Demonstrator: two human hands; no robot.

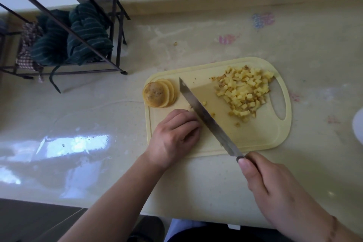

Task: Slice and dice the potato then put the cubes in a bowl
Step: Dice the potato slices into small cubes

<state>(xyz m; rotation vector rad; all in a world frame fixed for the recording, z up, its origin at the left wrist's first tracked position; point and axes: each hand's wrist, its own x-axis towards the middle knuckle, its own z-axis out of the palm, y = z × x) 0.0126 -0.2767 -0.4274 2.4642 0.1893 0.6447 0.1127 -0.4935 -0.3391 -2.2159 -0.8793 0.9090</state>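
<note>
dicing step, part done. right hand (275, 186) gripping knife (208, 118); left hand (174, 133) fingers curled, pinning potato bits down on cutting board (255, 139). cubes (245, 92) piled there, slices (160, 92) waiting. next: chop down, fingers tucked back.

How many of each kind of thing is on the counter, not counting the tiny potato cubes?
Knife: 1
Cutting board: 1
Stack of potato slices: 1
Pile of potato cubes: 1
Metal rack: 1
Hands: 2, left hand and right hand
Total: 7
</note>
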